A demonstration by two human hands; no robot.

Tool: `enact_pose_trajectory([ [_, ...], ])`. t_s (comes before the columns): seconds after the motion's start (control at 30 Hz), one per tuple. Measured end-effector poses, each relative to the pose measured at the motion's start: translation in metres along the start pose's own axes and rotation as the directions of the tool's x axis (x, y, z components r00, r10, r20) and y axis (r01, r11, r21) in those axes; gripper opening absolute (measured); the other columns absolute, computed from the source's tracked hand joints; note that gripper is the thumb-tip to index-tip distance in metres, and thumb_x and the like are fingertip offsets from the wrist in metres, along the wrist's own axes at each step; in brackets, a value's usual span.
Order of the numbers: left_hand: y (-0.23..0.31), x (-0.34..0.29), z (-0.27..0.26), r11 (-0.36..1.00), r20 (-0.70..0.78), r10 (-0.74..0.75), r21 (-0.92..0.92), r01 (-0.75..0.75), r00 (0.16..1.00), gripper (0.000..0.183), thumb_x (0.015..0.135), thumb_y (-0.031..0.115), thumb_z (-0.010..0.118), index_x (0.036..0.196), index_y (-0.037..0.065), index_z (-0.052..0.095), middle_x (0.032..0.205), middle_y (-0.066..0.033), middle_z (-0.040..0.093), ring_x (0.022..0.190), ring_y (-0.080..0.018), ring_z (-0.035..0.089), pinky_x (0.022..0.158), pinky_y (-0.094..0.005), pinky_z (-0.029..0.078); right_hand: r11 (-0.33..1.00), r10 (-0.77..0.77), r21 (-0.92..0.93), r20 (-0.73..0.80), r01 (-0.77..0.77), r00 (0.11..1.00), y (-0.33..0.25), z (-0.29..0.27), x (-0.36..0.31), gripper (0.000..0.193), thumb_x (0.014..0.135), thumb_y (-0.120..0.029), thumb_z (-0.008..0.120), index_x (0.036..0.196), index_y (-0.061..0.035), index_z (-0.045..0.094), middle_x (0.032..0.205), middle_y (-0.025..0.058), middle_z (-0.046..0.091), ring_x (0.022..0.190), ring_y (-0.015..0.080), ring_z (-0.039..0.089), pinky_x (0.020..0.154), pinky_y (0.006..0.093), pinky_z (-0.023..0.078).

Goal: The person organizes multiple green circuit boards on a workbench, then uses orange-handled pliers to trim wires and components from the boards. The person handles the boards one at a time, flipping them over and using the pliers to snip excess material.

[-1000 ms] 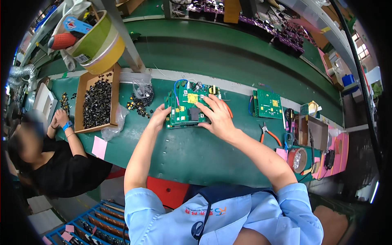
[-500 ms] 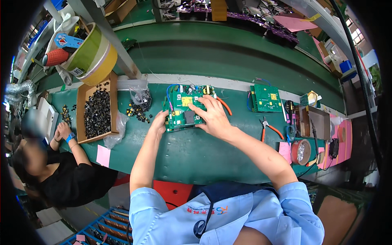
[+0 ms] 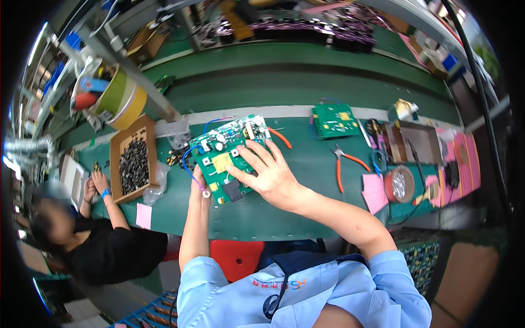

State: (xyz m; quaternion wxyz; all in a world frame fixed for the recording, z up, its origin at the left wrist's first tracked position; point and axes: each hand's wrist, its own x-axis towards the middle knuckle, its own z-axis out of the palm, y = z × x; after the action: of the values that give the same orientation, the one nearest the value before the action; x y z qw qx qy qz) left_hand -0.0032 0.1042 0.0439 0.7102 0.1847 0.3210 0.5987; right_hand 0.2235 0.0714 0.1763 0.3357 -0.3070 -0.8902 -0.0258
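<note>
A green circuit board [image 3: 222, 163] with white, yellow and black parts is tilted, turned askew above the bench. My left hand [image 3: 200, 185] grips its near-left edge, most of its fingers hidden beneath the board. Spread fingers of my right hand [image 3: 268, 174] lie over the board's right part, near a yellow-wrapped component. From the board's left side a blue wire [image 3: 186, 159] loops down to a ring terminal [image 3: 206, 193]. Just beyond its right edge, orange-handled pliers [image 3: 281, 138] lie partly hidden.
More green boards [image 3: 334, 121] lie right, above orange-handled cutters [image 3: 339, 158]. Farther right are blue scissors [image 3: 378, 160], a tape roll [image 3: 399, 185] and a cardboard tray [image 3: 413, 143]. At left, a carton [image 3: 116, 158] holds small black parts; a co-worker [image 3: 109, 240] sits beside it.
The board has come up nearer to me and turned counterclockwise, its far edge now slanting. My right hand's fingers have spread farther over it. The whole view has shifted slightly.
</note>
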Motion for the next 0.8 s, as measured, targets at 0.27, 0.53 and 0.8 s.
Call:
enact_pose_trajectory([
  [0.27,-0.063,-0.046,0.172,0.958,0.378,-0.264,0.213,0.194,0.888,0.034,0.074,0.015,0.053,0.103,-0.003,0.050,0.096,-0.0134,0.057,0.084,-0.0222,0.059,0.074,-0.0340,0.050,0.913,0.220,-0.294,-0.229,-0.283,0.948,-0.035,-0.134,-0.113,0.040,0.068,-0.014,0.051,0.107,-0.0180,0.052,0.112,0.0122,0.045,0.108,0.0277,0.040,0.092,0.0488,0.028],
  [0.53,-0.223,-0.174,0.306,0.653,0.520,-0.758,0.609,0.451,0.394,0.035,0.073,0.016,0.053,0.103,-0.003,0.050,0.096,-0.0131,0.057,0.083,-0.0223,0.059,0.074,-0.0341,0.050,0.560,0.435,-0.452,-0.554,-0.695,0.710,-0.162,-0.246,-0.297,0.029,0.073,-0.017,0.047,0.102,-0.0152,0.053,0.111,0.0113,0.046,0.108,0.0262,0.041,0.089,0.0488,0.031],
  [0.8,-0.466,-0.345,0.339,0.133,0.271,-0.936,0.862,0.489,-0.224,0.036,0.073,0.017,0.054,0.103,-0.002,0.050,0.097,-0.0128,0.057,0.083,-0.0223,0.059,0.074,-0.0342,0.049,-0.175,0.698,-0.439,-0.687,-0.882,0.203,-0.299,-0.283,-0.468,0.037,0.072,-0.014,0.048,0.109,-0.0181,0.052,0.113,0.0120,0.044,0.111,0.0283,0.037,0.092,0.0475,0.028],
])
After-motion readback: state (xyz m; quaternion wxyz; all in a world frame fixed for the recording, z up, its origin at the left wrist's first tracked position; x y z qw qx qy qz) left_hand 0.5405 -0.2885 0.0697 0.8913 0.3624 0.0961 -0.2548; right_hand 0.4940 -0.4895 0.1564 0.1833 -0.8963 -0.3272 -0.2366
